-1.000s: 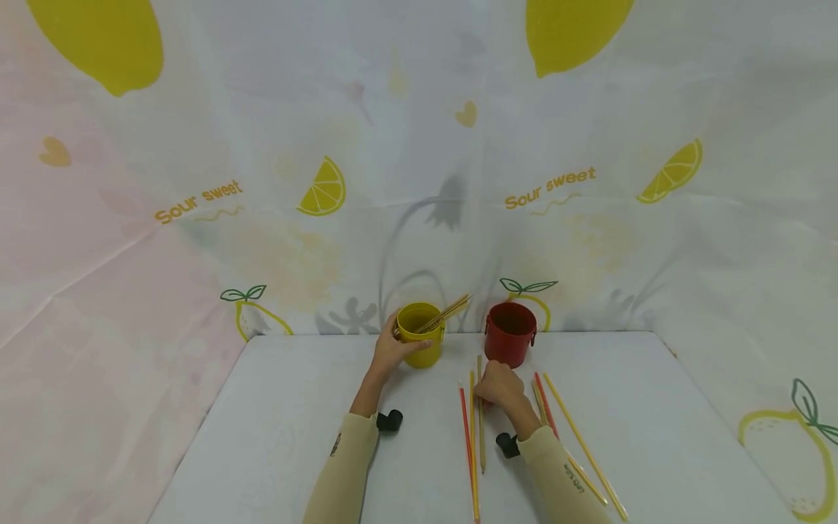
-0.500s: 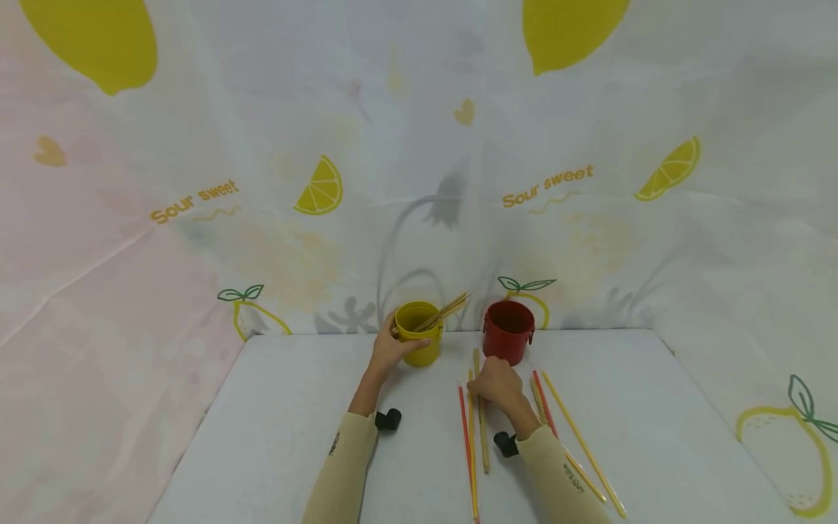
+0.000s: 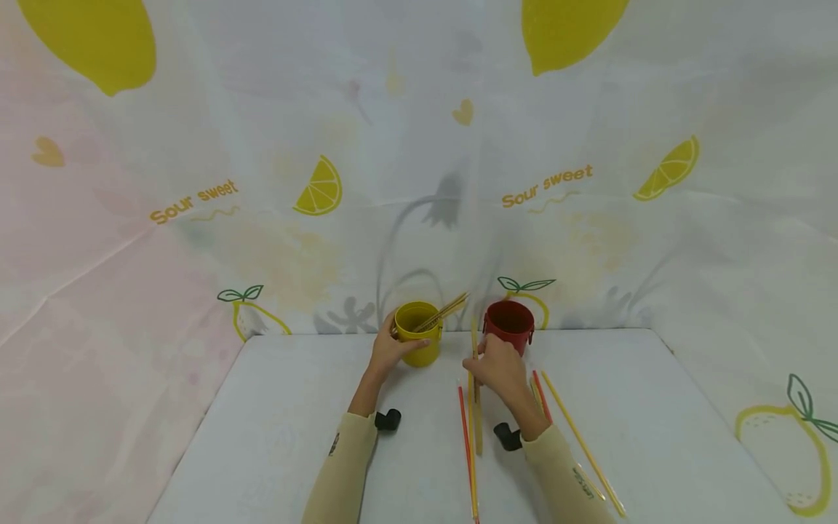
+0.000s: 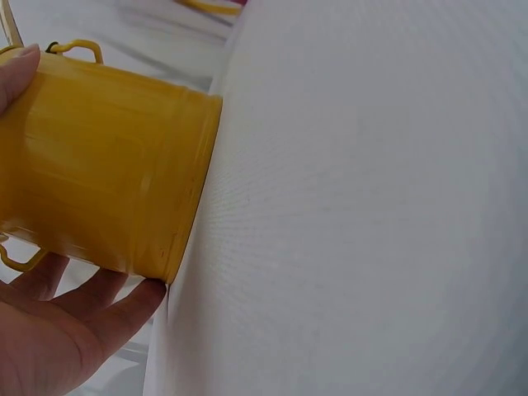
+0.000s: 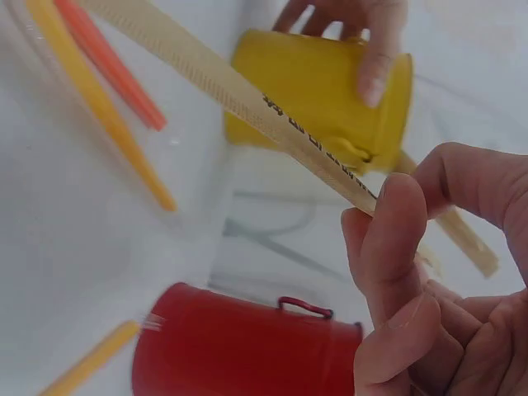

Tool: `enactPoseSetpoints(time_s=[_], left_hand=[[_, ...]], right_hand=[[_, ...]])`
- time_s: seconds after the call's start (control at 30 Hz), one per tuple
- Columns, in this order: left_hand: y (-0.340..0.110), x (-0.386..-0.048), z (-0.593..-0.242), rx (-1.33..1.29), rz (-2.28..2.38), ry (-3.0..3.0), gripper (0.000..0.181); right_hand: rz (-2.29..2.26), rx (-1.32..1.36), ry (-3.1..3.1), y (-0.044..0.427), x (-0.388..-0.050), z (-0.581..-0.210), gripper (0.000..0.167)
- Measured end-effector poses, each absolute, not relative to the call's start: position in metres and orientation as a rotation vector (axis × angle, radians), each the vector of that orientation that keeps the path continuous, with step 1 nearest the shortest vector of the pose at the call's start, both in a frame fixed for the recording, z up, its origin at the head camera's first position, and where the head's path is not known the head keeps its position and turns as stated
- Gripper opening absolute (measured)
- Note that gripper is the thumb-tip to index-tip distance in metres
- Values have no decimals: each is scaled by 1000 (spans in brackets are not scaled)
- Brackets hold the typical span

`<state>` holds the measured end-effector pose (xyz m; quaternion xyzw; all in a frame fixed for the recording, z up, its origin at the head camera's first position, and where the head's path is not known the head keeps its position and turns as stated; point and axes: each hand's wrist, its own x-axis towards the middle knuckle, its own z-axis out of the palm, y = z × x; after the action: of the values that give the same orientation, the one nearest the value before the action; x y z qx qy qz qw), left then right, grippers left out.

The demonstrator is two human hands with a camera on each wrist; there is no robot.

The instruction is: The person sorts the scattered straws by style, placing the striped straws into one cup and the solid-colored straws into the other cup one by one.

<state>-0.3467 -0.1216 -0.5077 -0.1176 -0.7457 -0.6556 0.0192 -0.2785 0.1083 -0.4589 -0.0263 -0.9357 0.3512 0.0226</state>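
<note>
My left hand (image 3: 388, 351) is curled round the yellow bucket (image 4: 91, 157), thumb on its near side near the rim and fingers on the far side. Several tan sticks (image 3: 452, 307) lean out of that bucket to the right. Between the two buckets, my right hand (image 3: 500, 367) pinches a tan paper-wrapped stick (image 5: 239, 95) with dark printing, between thumb and fingers. In the head view the stick stretches away from me, above and below the hand. Just behind the right hand stands the red bucket (image 5: 239, 346), its lower part partly covered by the hand.
Left of the right forearm lie a red stick (image 3: 465, 429) and a yellow stick (image 3: 472, 451). To its right lie another red stick (image 3: 543, 397), a long yellow stick (image 3: 583, 444) and more partly hidden sticks. A printed cloth (image 3: 419, 240) hangs behind the white table (image 3: 275, 437).
My right hand has moved away from me toward the red bucket, and the tan stick has come along with it. The left hand keeps its hold on the yellow bucket.
</note>
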Motion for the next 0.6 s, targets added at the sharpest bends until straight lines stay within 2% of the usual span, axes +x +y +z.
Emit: enactPoseSetpoints(time_s=[0.4, 0.6], left_hand=[[-122, -345, -508, -393, -2028, -2306, 88], [-122, -347, -510, -414, -2036, -2297, 89]], right_hand=[[1162, -16, -2691, 108, -269, -425, 30], [1250, 62, -2532, 108, -267, -419, 27]])
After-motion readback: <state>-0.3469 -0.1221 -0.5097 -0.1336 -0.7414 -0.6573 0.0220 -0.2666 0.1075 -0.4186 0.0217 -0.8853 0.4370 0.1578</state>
